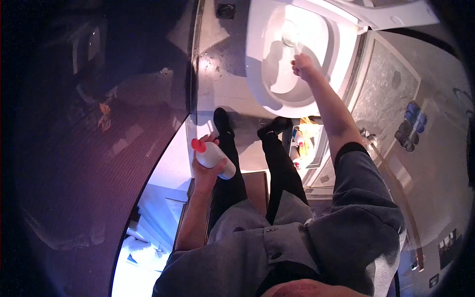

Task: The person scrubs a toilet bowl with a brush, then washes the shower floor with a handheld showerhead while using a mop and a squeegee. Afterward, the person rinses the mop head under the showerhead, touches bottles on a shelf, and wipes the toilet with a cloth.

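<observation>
My left hand (pixel 202 171) is wrapped round a white bottle (pixel 213 161) with a red cap. The bottle lies tilted in front of my left leg, its cap pointing up and to the left. My right arm reaches out over the white toilet bowl (pixel 257 74), and my right hand (pixel 303 67) is closed above it. From its fingers a thin pale handle (pixel 298 49) runs toward the far part of the bowl. Glare blurs the far end of this tool, so its kind is hard to make out.
Near my right foot stands an open box (pixel 314 146) holding bottles and something yellow. A floor drain (pixel 226 11) lies left of the toilet. The dark wall panel (pixel 99 148) fills the left side. Blue and dark slippers (pixel 411 126) are off to the right.
</observation>
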A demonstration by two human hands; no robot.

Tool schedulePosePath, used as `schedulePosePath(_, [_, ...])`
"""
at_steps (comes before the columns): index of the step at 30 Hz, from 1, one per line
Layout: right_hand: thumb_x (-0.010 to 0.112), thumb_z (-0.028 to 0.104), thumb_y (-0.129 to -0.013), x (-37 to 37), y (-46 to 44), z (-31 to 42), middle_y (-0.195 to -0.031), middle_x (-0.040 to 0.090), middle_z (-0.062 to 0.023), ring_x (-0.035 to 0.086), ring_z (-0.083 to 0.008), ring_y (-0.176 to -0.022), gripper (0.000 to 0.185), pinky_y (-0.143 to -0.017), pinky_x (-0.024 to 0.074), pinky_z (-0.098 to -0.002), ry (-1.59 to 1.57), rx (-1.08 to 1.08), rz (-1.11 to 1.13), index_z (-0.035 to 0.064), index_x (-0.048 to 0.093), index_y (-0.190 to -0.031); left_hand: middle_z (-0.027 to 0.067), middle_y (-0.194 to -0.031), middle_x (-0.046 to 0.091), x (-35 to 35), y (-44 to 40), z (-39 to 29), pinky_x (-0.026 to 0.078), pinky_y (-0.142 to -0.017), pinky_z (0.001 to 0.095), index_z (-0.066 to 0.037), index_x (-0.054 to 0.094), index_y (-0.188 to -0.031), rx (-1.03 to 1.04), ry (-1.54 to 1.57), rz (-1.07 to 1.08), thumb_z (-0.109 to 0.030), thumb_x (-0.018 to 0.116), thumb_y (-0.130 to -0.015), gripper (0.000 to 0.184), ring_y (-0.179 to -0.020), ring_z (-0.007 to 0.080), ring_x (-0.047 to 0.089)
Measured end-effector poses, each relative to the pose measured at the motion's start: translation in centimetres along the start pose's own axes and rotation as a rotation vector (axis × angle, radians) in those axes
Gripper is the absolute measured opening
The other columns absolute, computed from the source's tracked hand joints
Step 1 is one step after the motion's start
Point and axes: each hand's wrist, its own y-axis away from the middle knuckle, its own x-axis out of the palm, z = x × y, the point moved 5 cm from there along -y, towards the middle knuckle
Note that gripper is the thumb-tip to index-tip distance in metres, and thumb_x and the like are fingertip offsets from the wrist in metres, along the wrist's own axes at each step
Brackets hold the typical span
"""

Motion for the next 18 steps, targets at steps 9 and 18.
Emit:
schedulePosePath(9, [0.039, 0.026, -0.091, 1.5, 26.0, -4.0, -0.054, 0.04, 0.0043, 0.032, -0.0054, -0.037, 0.028, -0.034, 0.0259, -0.0193, 0.335, -0.205, 0.035, 0.0032, 0.051, -0.1, 0.0118, -0.113, 0.05, -0.5, -1.6, 0.0, 0.04, -0.089, 0.0319, -0.005, 0.038, -0.117, 0.209, -0.164, 0.087, -0.001, 0.068, -0.061, 0.063, -0.104, 0.0201, 0.049])
schedulePosePath(18, [0.044, 0.029, -0.087, 17.5, 6.9, -14.8, -0.055, 0.043, -0.0003, 0.039, -0.0092, -0.038, 0.025, -0.032, 0.0292, -0.0244, 0.324, -0.397, -0.052, 0.0048, 0.051, -0.086, 0.0122, -0.11, 0.051, -1.4, -2.9, 10.2, 0.04, -0.088, 0.0306, -0.004, 0.04, -0.112, 0.004, -0.036, -0.094, 0.001, 0.068, -0.06, 0.06, -0.102, 0.0189, 0.05])
